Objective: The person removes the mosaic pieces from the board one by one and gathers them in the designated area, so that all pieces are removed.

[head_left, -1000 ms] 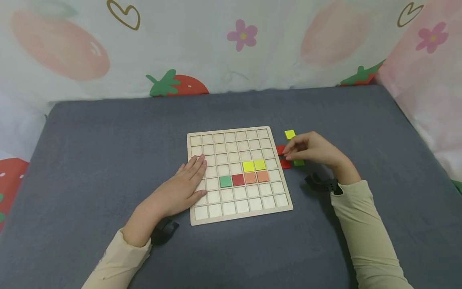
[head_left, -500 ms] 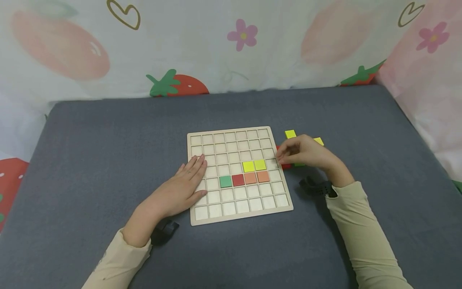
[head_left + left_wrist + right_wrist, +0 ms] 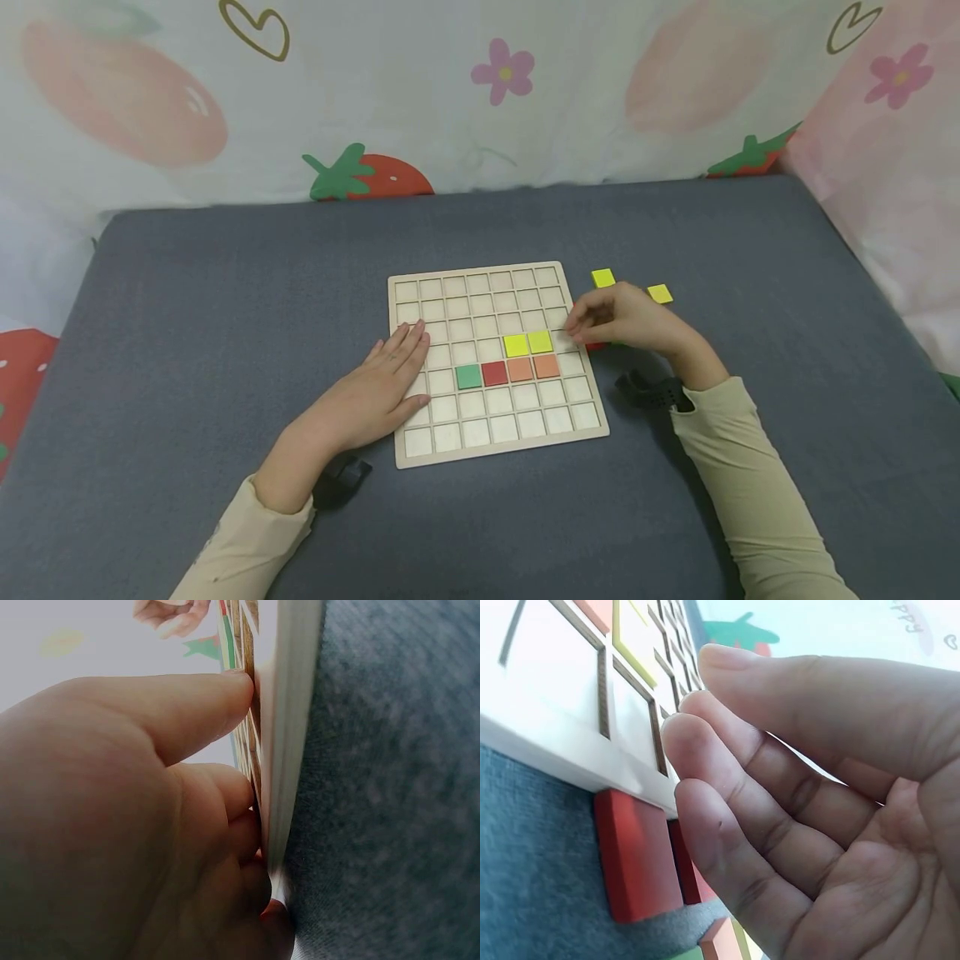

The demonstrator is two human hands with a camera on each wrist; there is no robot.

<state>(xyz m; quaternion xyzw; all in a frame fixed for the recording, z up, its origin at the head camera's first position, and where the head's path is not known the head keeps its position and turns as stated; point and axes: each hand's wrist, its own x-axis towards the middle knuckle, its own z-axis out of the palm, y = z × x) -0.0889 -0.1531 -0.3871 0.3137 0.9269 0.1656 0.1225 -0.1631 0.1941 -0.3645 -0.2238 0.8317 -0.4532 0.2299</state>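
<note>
A square wooden grid board [image 3: 491, 450] lies on the grey table. In its cells sit two yellow tiles [image 3: 515, 346], a green tile [image 3: 468, 377], a red tile [image 3: 494, 373] and two orange tiles [image 3: 546, 366]. My left hand [image 3: 375, 396] rests with straight fingers on the board's left side, its thumb [image 3: 210, 709] lying over the rim. Above the board's right edge is my right hand [image 3: 630, 317], fingers loosely bent. Thumb and fingertips [image 3: 694, 742] stand apart in the right wrist view, and nothing shows between them. Loose red tiles [image 3: 641, 851] lie under this hand, partly hidden.
Right of the board lie two loose yellow tiles [image 3: 603, 278], apart from each other. Low in the right wrist view, an orange tile [image 3: 721, 941] and a green tile [image 3: 684, 955] show only in part. A printed cloth [image 3: 570, 108] hangs behind the table.
My right hand has shifted left from over the loose tiles to the board's right edge, uncovering a yellow tile behind it. The left hand and the board stay in place.
</note>
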